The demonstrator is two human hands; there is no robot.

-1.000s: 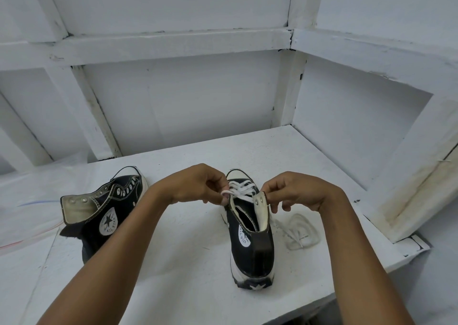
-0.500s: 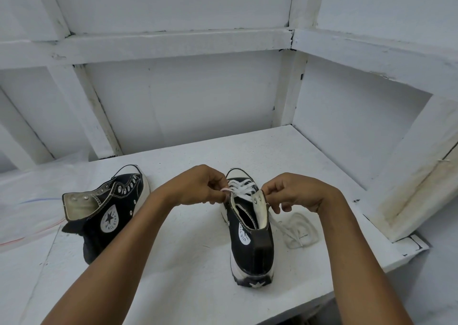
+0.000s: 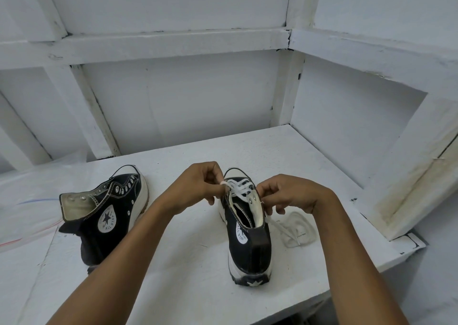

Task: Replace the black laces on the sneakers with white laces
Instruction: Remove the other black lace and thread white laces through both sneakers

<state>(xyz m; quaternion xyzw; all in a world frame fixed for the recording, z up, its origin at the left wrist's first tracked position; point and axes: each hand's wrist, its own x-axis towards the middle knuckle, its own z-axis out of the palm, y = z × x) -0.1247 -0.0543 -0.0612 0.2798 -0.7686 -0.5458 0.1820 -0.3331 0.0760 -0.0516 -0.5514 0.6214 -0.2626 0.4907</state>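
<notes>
**Both hands at the collar of the half-laced sneaker**

The near sneaker (image 3: 250,245) stands upright on the white table (image 3: 188,287), heel toward the person. Its white lace (image 3: 239,187) crosses the lower eyelets. The left hand (image 3: 198,188), fingers curled, pinches one lace end just left of the tongue. The right hand (image 3: 290,193) pinches the other strand beside the right collar. The unlaced sneaker (image 3: 111,213) lies well to the left.
</notes>
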